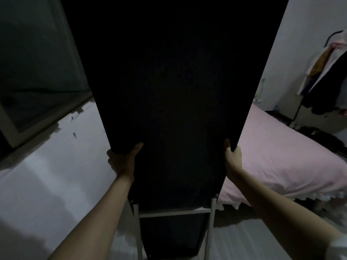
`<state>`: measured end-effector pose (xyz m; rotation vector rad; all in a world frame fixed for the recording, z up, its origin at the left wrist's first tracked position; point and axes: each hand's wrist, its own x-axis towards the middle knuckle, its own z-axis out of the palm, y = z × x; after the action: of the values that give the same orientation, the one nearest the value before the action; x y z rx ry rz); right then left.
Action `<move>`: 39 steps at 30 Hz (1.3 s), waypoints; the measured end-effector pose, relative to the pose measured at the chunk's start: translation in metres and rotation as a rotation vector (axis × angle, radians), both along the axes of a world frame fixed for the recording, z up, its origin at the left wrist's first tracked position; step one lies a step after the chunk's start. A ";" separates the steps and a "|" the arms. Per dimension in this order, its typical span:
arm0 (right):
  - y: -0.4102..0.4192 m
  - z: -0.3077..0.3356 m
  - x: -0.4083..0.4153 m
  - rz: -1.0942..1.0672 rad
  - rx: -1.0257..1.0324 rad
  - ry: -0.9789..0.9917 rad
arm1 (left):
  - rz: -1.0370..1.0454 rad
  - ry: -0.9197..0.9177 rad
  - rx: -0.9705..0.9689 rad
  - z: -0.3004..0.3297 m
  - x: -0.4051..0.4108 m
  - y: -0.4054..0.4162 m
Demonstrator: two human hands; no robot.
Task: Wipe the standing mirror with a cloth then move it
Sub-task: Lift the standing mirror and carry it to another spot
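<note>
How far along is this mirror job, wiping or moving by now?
Moving, it seems. No cloth is in view, so wiping is probably over, though only the dark back of the mirror shows. The left hand and right hand grip its side edges. Left: setting it down somewhere near the bed.

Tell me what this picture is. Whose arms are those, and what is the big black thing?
The picture comes from a camera worn on a person's head, so you see what they see, looking forward and down. The two arms are that person's own. The big dark board is the back of a standing mirror on a white metal stand. The left hand holds its left edge, and the right hand holds its right edge, fingers curled round it. No cloth shows, so the person seems to be moving the mirror now. To the right is a bed with a pink sheet, and clothes hang by the wall. To the left is a window.
</note>
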<state>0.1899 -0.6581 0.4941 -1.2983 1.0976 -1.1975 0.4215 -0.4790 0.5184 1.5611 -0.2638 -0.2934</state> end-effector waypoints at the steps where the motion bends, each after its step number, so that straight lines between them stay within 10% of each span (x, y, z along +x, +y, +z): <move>1: -0.002 0.003 -0.002 -0.018 0.013 0.009 | -0.008 0.005 -0.003 0.001 0.000 -0.006; 17: -0.036 0.058 -0.183 -0.620 0.080 0.130 | -0.367 0.025 -0.015 0.045 -0.129 -0.151; 39: -0.037 0.118 -0.640 -1.177 -0.039 -0.016 | -1.098 -0.009 -0.141 0.090 -0.604 -0.352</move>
<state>-0.4502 -0.6955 0.6119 -0.5796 1.9201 -2.0424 -0.1823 -0.8313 0.6083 1.1446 -1.1202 -1.0863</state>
